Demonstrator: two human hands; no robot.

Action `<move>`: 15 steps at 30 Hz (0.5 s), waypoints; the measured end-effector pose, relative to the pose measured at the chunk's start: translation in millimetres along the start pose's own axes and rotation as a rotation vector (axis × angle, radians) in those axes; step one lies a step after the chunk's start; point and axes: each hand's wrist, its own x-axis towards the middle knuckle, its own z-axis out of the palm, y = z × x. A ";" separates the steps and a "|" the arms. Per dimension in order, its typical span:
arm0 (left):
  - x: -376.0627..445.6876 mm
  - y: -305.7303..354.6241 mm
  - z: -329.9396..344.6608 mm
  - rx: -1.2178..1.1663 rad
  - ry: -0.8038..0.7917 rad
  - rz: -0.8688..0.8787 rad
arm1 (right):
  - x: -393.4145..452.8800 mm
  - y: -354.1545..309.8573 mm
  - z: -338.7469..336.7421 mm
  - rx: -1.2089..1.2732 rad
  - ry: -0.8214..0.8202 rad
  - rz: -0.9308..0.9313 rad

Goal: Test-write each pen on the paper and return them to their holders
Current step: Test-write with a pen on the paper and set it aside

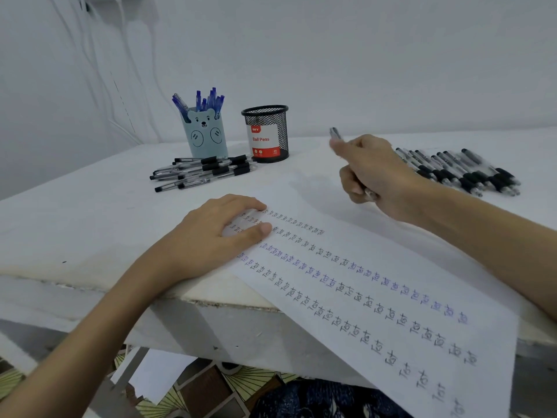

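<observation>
A white paper (pixel 391 267) covered in rows of black and blue test marks lies across the table's front edge. My left hand (pixel 217 236) presses flat on its upper left corner. My right hand (pixel 370 173) hovers above the paper's far edge and grips a black pen (pixel 334 133), whose top end sticks up past the fingers. A blue bear holder (pixel 206 137) stands at the back with several blue pens in it. Beside it stands a black mesh holder (pixel 266 134) with a "Ball Pens" label inside.
A pile of black pens (pixel 205 171) lies in front of the two holders. Another row of black pens (pixel 461 170) lies at the right, behind my right hand. The table edge (pixel 211 303) runs under the paper; loose sheets lie on the floor below.
</observation>
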 end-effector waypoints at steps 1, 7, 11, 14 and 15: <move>0.1 0.2 0.1 -0.002 0.003 -0.001 | 3.0 0.9 -2.5 0.018 0.009 0.008; -0.3 1.1 -0.6 -0.010 0.002 -0.002 | 9.5 0.9 -10.7 0.077 0.010 0.059; -0.4 2.8 -1.5 -0.022 -0.004 -0.017 | 8.8 1.0 -8.5 0.081 0.001 0.046; -2.9 6.7 -2.7 -0.022 -0.008 -0.032 | 4.8 1.0 -9.2 0.062 0.022 0.038; -2.7 7.3 -2.9 -0.024 -0.011 -0.036 | 5.2 1.2 -9.4 0.050 0.031 0.025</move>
